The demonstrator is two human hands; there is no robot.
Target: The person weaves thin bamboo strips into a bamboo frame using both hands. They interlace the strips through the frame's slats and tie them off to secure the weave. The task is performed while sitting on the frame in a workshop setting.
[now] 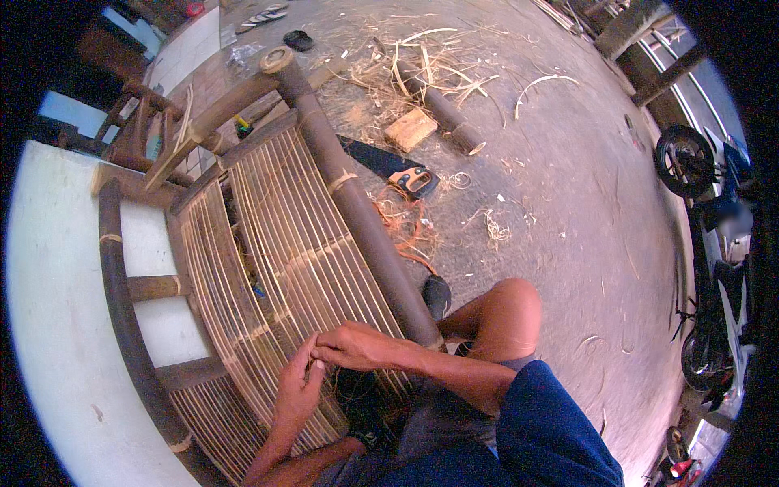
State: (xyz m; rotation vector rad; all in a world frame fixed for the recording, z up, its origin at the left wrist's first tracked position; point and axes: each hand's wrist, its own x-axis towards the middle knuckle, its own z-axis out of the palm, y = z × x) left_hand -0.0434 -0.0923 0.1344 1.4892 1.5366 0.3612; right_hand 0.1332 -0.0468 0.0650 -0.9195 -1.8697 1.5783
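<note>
left hand (299,385) + right hand (354,344) meet, 7 o'clock; can't tell if clamped | bamboo-slat seat (296,199) 7–11 o'clock | risk: nicked fingertips if slat edges are sharp

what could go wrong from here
The bare left hand and bare right hand meet over thin tan bamboo slats, so splinters might prick the fingers. The black handsaw with orange trim lies loose on the grey floor; a foot could catch its blade.
</note>
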